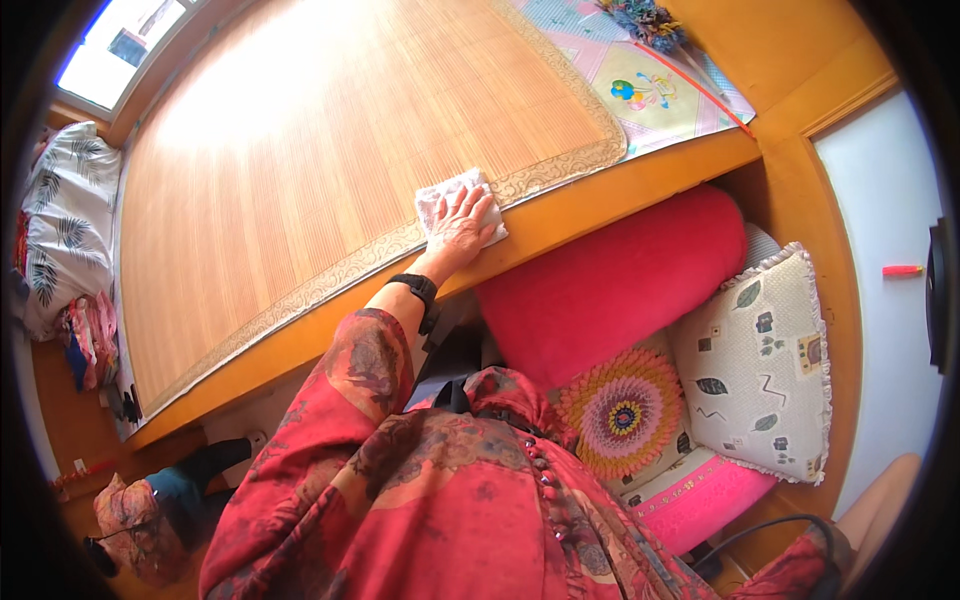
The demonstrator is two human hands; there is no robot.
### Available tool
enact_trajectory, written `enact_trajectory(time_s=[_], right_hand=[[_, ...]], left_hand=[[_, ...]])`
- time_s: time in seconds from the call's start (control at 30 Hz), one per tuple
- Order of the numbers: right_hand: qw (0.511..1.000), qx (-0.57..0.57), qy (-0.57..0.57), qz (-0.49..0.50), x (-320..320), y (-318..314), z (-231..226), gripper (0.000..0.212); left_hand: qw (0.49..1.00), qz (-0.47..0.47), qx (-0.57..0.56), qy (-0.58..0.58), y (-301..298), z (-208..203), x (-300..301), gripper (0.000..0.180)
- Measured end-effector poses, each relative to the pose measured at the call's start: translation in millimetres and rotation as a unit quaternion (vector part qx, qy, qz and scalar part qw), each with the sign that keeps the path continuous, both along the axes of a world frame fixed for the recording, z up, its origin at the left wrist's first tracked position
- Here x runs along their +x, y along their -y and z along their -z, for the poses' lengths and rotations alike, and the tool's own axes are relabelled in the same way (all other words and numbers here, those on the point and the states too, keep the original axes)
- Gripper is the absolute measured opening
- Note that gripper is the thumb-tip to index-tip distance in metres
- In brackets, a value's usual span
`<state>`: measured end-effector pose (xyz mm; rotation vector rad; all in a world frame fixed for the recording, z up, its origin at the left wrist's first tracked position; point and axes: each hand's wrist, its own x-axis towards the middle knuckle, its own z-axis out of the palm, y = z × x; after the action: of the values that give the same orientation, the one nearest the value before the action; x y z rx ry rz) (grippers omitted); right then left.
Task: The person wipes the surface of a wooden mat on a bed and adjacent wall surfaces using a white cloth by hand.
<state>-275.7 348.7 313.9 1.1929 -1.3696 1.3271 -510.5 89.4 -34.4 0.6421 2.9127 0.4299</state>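
The left hand (462, 222) lies flat, fingers spread and pressed down on a small white cloth (452, 200), a soft, crumpled square that sits on the woven border of a bamboo mat (330, 130), right at the near edge of the bed. A black band circles that wrist. The sleeve is a red, patterned fabric, loose and thin-looking. The right hand cannot be made out; only a forearm at the lower right corner shows, so whether it grips anything is impossible to tell.

The mat is one large sheet of fine, straight slats, pale gold, trimmed with a brocade-like edging. It rests on an orange-brown wooden bed frame (620, 185), smooth and glossy. Beyond the mat lies one pastel quilted cover (650, 85) with a flower print.

Below the frame I count three cushions: one plump red bolster (610, 285), velvety; one round-patterned cushion (622, 412) with a sunflower-like design; one cream square pillow (755, 365) with a frilled edge and small printed motifs. At the far left, a white leaf-print pillow (65, 220) leans by the window.
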Motion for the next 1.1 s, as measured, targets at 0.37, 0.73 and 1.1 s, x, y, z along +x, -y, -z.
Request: enact_trajectory(time_s=[0.37,0.73,1.1], right_hand=[[0.998,0.037,-0.013,0.051,7.4,41.9,-15.5,0.007],[0.992,0.077,-0.025,0.100,2.6,94.8,-31.6,0.008],[0.985,0.096,-0.068,0.129,12.2,122.7,-37.5,0.008]], left_hand=[[0.999,0.020,0.039,0.003,8.1,8.2,-3.4,0.053],[0.995,0.070,0.075,0.001,14.2,10.0,-10.8,0.055],[0.990,0.131,0.048,0.032,26.2,5.0,-12.3,0.056]])
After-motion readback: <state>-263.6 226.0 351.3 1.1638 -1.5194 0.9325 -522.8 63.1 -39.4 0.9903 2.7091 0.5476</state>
